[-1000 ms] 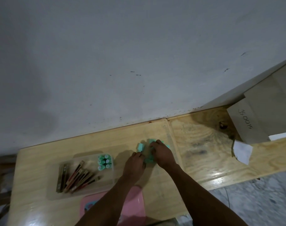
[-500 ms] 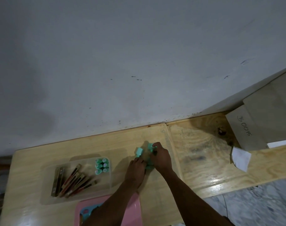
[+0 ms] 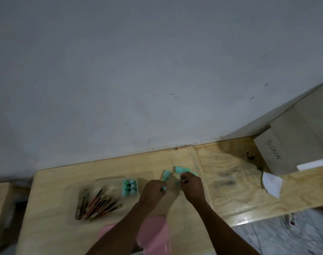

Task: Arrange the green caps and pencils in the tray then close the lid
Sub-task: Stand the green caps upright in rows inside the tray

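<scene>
A clear tray [image 3: 72, 188] lies on the wooden table. Several pencils [image 3: 97, 203] lie fanned in its left part, and several green caps [image 3: 129, 186] stand packed in its right end. Loose green caps [image 3: 180, 169] lie on the table right of the tray, one [image 3: 167, 174] a little apart. My left hand [image 3: 153, 193] has its fingers closed around a green cap that shows at the fingertips. My right hand [image 3: 192, 186] is curled just below the loose caps; whether it holds one is hidden.
A pink object [image 3: 153, 234] sits at the table's near edge between my forearms. A cardboard box [image 3: 278, 151] with handwriting stands at the back right, with white paper [image 3: 272, 183] beside it. A grey wall runs along the table's far edge.
My two hands have drawn apart and back from the pile of loose caps, uncovering more of them. The left hand has shifted left, toward the tray.
</scene>
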